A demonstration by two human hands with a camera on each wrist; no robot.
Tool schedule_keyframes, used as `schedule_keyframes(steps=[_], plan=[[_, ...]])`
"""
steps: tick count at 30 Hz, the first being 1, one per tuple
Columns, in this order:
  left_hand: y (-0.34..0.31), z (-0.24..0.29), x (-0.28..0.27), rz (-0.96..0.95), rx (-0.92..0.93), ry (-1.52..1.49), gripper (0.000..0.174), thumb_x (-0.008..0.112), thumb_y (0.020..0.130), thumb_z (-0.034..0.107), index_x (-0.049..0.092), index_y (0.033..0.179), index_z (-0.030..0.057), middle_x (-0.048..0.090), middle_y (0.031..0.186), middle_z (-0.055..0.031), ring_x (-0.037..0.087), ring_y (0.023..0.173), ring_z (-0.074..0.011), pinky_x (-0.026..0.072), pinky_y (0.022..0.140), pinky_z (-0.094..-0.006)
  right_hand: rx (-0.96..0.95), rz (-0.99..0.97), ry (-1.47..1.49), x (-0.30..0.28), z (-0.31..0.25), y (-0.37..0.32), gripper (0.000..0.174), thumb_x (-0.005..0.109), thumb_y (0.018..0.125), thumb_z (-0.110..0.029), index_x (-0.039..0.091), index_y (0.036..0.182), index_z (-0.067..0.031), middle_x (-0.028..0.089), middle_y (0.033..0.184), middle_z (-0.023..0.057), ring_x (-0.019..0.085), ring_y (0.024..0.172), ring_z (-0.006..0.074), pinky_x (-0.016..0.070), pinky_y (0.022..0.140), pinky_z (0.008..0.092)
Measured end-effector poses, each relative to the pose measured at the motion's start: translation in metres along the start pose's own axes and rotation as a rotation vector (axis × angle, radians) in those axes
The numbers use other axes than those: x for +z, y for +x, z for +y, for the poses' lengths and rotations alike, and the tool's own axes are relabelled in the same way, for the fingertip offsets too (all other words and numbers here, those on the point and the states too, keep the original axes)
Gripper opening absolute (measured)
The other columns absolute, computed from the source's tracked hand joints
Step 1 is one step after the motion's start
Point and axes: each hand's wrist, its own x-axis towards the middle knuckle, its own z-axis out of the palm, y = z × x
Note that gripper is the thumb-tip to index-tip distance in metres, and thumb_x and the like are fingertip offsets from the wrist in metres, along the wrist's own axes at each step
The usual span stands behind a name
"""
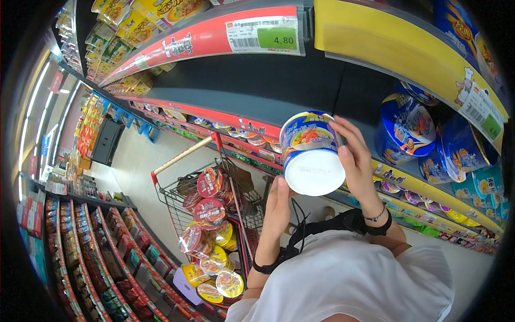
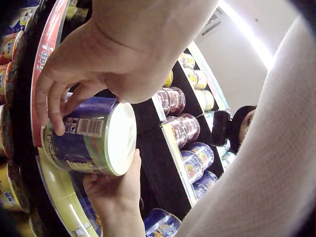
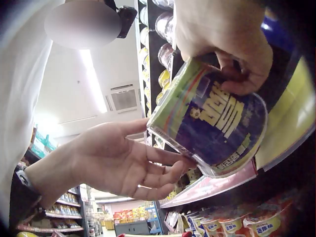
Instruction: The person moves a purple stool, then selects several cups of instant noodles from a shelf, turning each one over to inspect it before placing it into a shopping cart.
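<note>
A blue instant noodle cup point(image 1: 310, 140) is tilted between both hands, its white base turned toward the wearer in the head view. My right hand point(image 1: 355, 163) grips its right side, with the thumb by the base and the fingers along the wall. At the lower left edge, my left hand point(image 1: 277, 206) holds the cup between thumb and fingers. In the left wrist view a barcode shows on the cup's side point(image 2: 91, 127), close to the left fingertips. The right wrist view shows the left palm turned up and the right fingers curled over the cup point(image 3: 217, 123).
Blue noodle cups point(image 1: 405, 129) stand on the shelf at right, behind a yellow price strip point(image 1: 402, 48). Below left is a shopping cart point(image 1: 185, 177) with red noodle cups point(image 1: 209, 212) and yellow ones point(image 1: 214, 260). Another shelf rack point(image 1: 96, 257) lines the far side of the aisle.
</note>
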Motion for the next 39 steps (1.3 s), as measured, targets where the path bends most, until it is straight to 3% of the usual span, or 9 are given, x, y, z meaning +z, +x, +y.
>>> schedule_keyframes(steps=[26, 39], plan=[[0.007, -0.001, 0.002, 0.041, 0.027, 0.038, 0.06, 0.027, 0.102, 0.045, 0.055, 0.106, -0.0074, 0.057, 0.103, -0.0145, 0.056, 0.095, -0.0195, 0.0444, 0.086, -0.0327, -0.044, -0.01, 0.048, -0.001, 0.007, 0.004, 0.045, 0.055, 0.089, -0.029, 0.056, 0.127, -0.0044, 0.047, 0.133, 0.0094, 0.04, 0.064, 0.0047, 0.0343, 0.057, 0.0194], [0.006, 0.004, 0.005, 0.051, 0.034, 0.042, 0.059, 0.026, 0.102, 0.046, 0.055, 0.101, -0.0055, 0.057, 0.094, -0.0127, 0.054, 0.09, -0.0182, 0.0431, 0.083, -0.0311, -0.069, -0.025, 0.014, -0.002, 0.009, 0.005, 0.046, 0.053, 0.089, -0.028, 0.055, 0.128, -0.0042, 0.046, 0.134, 0.0103, 0.041, 0.064, 0.0032, 0.0349, 0.057, 0.0182]])
